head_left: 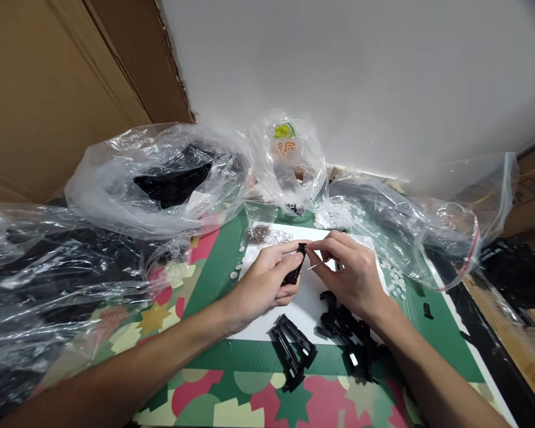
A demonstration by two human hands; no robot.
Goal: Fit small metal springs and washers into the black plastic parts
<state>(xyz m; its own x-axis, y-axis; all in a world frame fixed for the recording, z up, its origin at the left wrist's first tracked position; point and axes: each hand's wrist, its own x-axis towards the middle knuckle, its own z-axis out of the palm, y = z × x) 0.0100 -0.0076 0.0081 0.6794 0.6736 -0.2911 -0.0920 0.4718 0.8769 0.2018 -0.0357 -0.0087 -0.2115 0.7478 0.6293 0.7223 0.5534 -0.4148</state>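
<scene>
My left hand (264, 284) grips a small black plastic part (295, 267) upright over a white sheet (307, 297). My right hand (352, 274) pinches a thin metal pin (315, 267) whose tip points at the black part. Both hands meet at the part's top end. Several more black plastic parts (294, 349) lie on the sheet's near edge, and another heap of black parts (350, 336) lies under my right wrist. A pile of small metal springs (261, 234) lies at the sheet's far left corner.
Clear plastic bags ring the work area: one holding black parts (169, 178) at back left, a small printed bag (288, 157) behind the sheet, a large bag (410, 232) at right. White pellets (395, 279) are scattered right. Cardboard (62, 89) stands left.
</scene>
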